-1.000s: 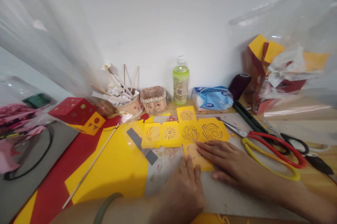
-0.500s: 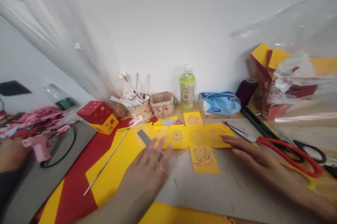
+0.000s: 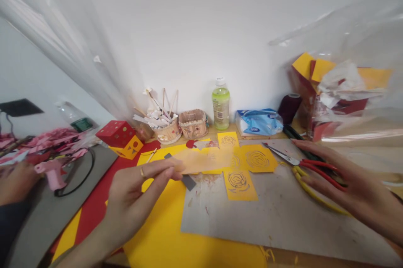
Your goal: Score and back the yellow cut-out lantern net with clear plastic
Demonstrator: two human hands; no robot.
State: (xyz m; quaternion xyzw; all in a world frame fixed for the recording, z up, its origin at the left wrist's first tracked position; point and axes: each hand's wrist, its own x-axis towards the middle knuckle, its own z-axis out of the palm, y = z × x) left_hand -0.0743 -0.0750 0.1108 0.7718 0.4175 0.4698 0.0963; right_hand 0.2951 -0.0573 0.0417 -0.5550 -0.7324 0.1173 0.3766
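My left hand (image 3: 138, 192) pinches a pale translucent strip (image 3: 204, 161), blurred, between thumb and forefinger. The strip hovers over the left part of a yellow cross-shaped paper cutout (image 3: 255, 158) with swirl patterns cut through it. Beneath my left fingers lies a dark grey strip (image 3: 189, 182), partly covered. My right hand (image 3: 359, 184) is over the scissors (image 3: 317, 171), thumb and fingers apart around their red handles; whether it touches them I cannot tell. Yellow-handled scissors (image 3: 308, 190) lie partly under the same hand.
A grey board (image 3: 220, 222) and yellow sheets (image 3: 157, 234) cover the tabletop. Behind stand a green bottle (image 3: 221, 108), a tissue pack (image 3: 260, 122) and two small baskets (image 3: 193, 125). At left are a red-and-yellow box (image 3: 118, 137), a pink glue gun (image 3: 52, 173) and another person's hand (image 3: 19, 184).
My left hand has gone from spread fingers over the cutout to pinching the translucent strip. My right hand has left the cutout's right edge and moved right to the red-handled scissors.
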